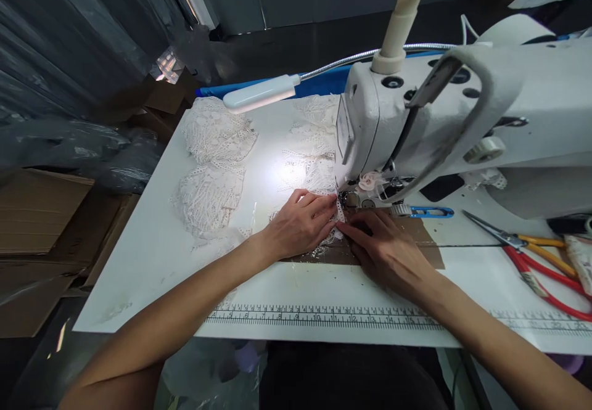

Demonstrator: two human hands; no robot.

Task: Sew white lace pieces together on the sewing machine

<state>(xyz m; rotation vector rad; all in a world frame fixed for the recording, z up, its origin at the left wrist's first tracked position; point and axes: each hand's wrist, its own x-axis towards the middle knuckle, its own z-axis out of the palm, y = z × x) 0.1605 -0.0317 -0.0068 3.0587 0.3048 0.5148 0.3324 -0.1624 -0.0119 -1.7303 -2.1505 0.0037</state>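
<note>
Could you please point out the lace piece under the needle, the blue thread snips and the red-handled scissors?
lace piece [333, 211], head view, strip between the fingertips.
blue thread snips [432, 213], head view, handle.
red-handled scissors [541, 274], head view, red handle.

— What does the white surface [152, 256] carry?

— A sewing machine [462, 108] stands on it. Left of the machine lie heaps of white lace [210, 169], more lace [312, 151] just beside its head, under the lamp's light.

— And in front of the machine?

— A brown patch [425, 237] at its base, with both hands pressing lace there. Nearer the front edge a printed ruler [324, 317] runs along the surface.

— To the machine's right?

— Blue snips [430, 213] near the base, then scissors with orange handles [527, 243] and red-handled pliers [546, 280].
</note>
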